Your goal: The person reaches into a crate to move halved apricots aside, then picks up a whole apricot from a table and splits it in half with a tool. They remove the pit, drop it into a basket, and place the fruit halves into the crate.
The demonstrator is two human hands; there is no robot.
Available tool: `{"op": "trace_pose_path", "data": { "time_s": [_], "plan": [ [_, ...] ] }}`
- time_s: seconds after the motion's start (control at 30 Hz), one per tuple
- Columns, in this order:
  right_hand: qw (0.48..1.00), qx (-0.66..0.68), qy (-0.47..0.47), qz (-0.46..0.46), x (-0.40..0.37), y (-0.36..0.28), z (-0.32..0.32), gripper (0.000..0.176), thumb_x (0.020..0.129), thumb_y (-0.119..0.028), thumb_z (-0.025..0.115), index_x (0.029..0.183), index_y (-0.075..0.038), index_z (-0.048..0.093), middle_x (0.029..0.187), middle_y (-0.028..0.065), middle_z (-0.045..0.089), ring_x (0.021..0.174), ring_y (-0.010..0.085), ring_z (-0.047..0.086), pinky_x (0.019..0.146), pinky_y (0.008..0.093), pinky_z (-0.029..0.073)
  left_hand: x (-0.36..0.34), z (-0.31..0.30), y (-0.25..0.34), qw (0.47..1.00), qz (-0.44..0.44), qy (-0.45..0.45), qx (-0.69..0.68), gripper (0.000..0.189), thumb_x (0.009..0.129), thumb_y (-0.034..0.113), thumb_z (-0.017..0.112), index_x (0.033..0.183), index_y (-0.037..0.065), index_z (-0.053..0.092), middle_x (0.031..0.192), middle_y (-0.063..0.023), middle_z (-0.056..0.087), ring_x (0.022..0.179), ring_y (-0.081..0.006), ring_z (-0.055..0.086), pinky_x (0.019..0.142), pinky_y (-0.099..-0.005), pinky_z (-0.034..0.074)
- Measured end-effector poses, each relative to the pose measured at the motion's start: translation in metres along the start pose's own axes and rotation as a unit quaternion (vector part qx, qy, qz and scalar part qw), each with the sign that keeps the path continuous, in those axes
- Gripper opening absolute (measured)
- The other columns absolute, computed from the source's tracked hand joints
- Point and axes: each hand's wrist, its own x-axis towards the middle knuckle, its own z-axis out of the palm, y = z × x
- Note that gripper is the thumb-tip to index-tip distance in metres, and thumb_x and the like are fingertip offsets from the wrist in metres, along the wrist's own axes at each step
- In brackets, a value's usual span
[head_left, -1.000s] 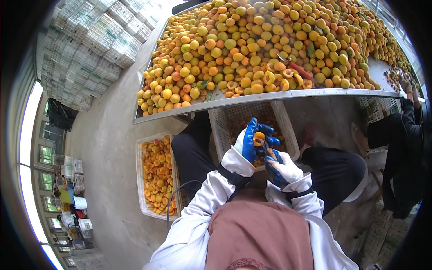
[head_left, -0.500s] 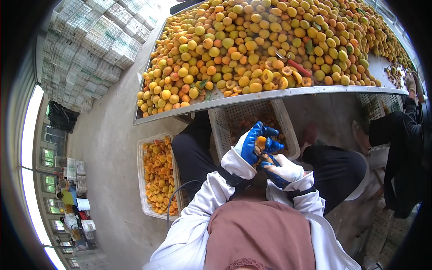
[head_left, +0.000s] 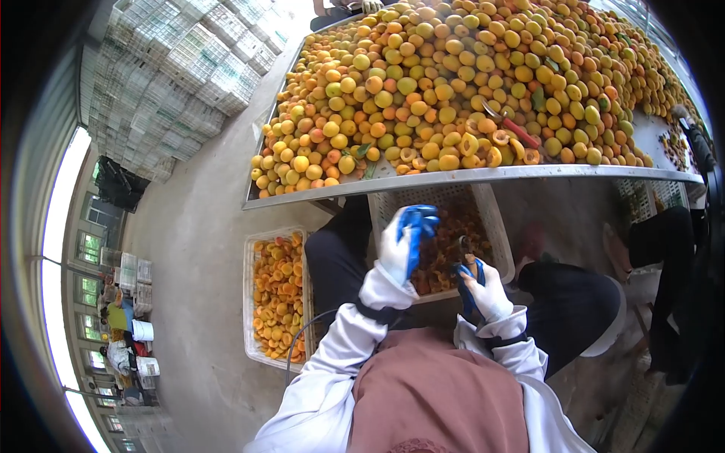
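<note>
My left hand (head_left: 408, 240), in a white glove with blue-coated fingers, is raised at the near rim of the table. Its fingers are curled and blurred by motion, and whatever lies inside them is hidden. To its right, my right hand (head_left: 486, 291), gloved the same way, is closed round a hand tool (head_left: 467, 253) with a curved metal tip pointing up and away. Below both hands stands a white perforated crate (head_left: 501, 240) with brownish-orange apricot pieces (head_left: 445, 260) in it. Left of my leg, apricot halves (head_left: 278, 291) fill another white crate (head_left: 249, 302).
Apricots (head_left: 423, 83) are heaped on the metal-edged table (head_left: 453, 177). A red-handled tool (head_left: 521, 134) lies among them near cut halves. Other people sit at the right edge and at the far side. Crates (head_left: 181, 68) are stacked at the back left.
The hands have parted: the left went left and up, the right moved slightly right. The apricot that showed in the left fingers is out of sight. The tool now shows clearly. The view has shifted.
</note>
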Motion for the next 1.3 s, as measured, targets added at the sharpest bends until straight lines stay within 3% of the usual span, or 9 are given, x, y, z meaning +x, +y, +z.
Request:
{"op": "trace_pose_path", "data": {
  "time_s": [0.17, 0.2, 0.27, 0.33, 0.43, 0.57, 1.07, 1.17, 1.3],
  "plan": [
    [0.993, -0.061, 0.080, -0.069, -0.006, 0.004, 0.006, 0.024, 0.095, -0.011, 0.065, 0.115, 0.003, 0.062, 0.085, 0.0042, 0.064, 0.078, 0.0103, 0.057, 0.072, 0.0278, 0.049, -0.024, -0.108, 0.073, 0.942, 0.093, 0.214, 0.240, 0.024, 0.102, 0.007, 0.050, 0.122, 0.001, 0.062, 0.114, -0.0089, 0.068, 0.095, -0.0167, 0.064, 0.084, -0.0296, 0.052],
    [0.987, -0.100, 0.083, -0.090, -0.007, 0.000, 0.006, 0.027, 0.096, -0.010, 0.064, 0.119, 0.003, 0.061, 0.086, 0.0013, 0.061, 0.078, 0.0085, 0.054, 0.073, 0.0259, 0.047, -0.034, -0.139, 0.078, 0.889, 0.059, 0.267, 0.368, 0.024, 0.100, 0.004, 0.050, 0.120, 0.001, 0.062, 0.112, -0.0112, 0.068, 0.097, -0.0216, 0.066, 0.087, -0.0327, 0.053],
    [0.992, -0.083, 0.066, -0.075, -0.008, -0.009, 0.008, 0.023, 0.092, -0.012, 0.068, 0.110, 0.001, 0.063, 0.087, 0.0166, 0.071, 0.080, 0.0268, 0.071, 0.075, 0.0352, 0.053, -0.051, -0.166, 0.108, 0.559, 0.000, 0.215, 0.801, 0.033, 0.088, 0.014, 0.068, 0.121, 0.011, 0.066, 0.112, -0.0159, 0.065, 0.113, -0.0332, 0.059, 0.103, -0.0469, 0.043],
    [0.990, -0.107, 0.053, -0.070, -0.008, -0.015, 0.011, 0.024, 0.091, -0.013, 0.069, 0.109, 0.001, 0.063, 0.090, 0.0187, 0.071, 0.084, 0.0329, 0.072, 0.076, 0.0367, 0.053, -0.055, -0.177, 0.104, 0.469, 0.067, 0.227, 0.851, 0.041, 0.082, 0.022, 0.075, 0.121, 0.015, 0.066, 0.112, -0.0148, 0.064, 0.110, -0.0347, 0.056, 0.103, -0.0482, 0.040],
    [0.990, -0.116, 0.041, -0.064, -0.005, -0.021, 0.015, 0.024, 0.091, -0.013, 0.069, 0.110, 0.001, 0.063, 0.091, 0.0203, 0.071, 0.086, 0.0358, 0.072, 0.076, 0.0381, 0.054, -0.013, -0.125, 0.113, 0.696, 0.044, 0.162, 0.698, 0.040, 0.082, 0.024, 0.078, 0.118, 0.013, 0.067, 0.117, -0.0151, 0.063, 0.113, -0.0364, 0.057, 0.100, -0.0475, 0.042],
    [0.991, -0.116, 0.046, -0.057, -0.002, -0.015, 0.016, 0.025, 0.091, -0.015, 0.069, 0.110, 0.000, 0.063, 0.091, 0.0203, 0.071, 0.087, 0.0360, 0.072, 0.076, 0.0389, 0.054, 0.083, -0.082, 0.076, 0.821, 0.082, -0.024, 0.565, 0.035, 0.085, 0.012, 0.075, 0.119, 0.010, 0.068, 0.121, -0.0129, 0.064, 0.102, -0.0322, 0.067, 0.090, -0.0378, 0.054],
    [0.989, -0.135, 0.051, -0.028, -0.005, -0.019, 0.011, 0.026, 0.092, -0.016, 0.069, 0.111, 0.001, 0.064, 0.094, 0.0205, 0.072, 0.090, 0.0353, 0.072, 0.078, 0.0378, 0.054, 0.194, -0.011, 0.031, 0.531, -0.060, -0.274, 0.800, 0.054, 0.084, 0.004, 0.066, 0.137, 0.007, 0.053, 0.138, -0.0202, 0.054, 0.122, -0.0360, 0.059, 0.101, -0.0407, 0.050],
    [0.989, -0.137, 0.052, -0.030, -0.007, -0.020, 0.011, 0.027, 0.092, -0.016, 0.069, 0.112, 0.001, 0.064, 0.093, 0.0206, 0.071, 0.090, 0.0362, 0.072, 0.078, 0.0382, 0.054, 0.189, -0.012, 0.040, 0.557, -0.055, -0.252, 0.789, 0.051, 0.086, 0.008, 0.065, 0.136, 0.007, 0.053, 0.137, -0.0191, 0.054, 0.121, -0.0355, 0.059, 0.099, -0.0405, 0.051],
    [0.990, -0.114, 0.070, -0.033, -0.005, -0.008, 0.008, 0.027, 0.092, -0.016, 0.069, 0.112, 0.002, 0.064, 0.092, 0.0203, 0.071, 0.089, 0.0365, 0.071, 0.077, 0.0378, 0.054, 0.185, -0.042, 0.014, 0.790, 0.071, -0.036, 0.608, 0.038, 0.087, 0.020, 0.075, 0.119, 0.007, 0.060, 0.098, -0.0131, 0.071, 0.090, -0.0298, 0.071, 0.077, -0.0403, 0.056]
  ]
}}
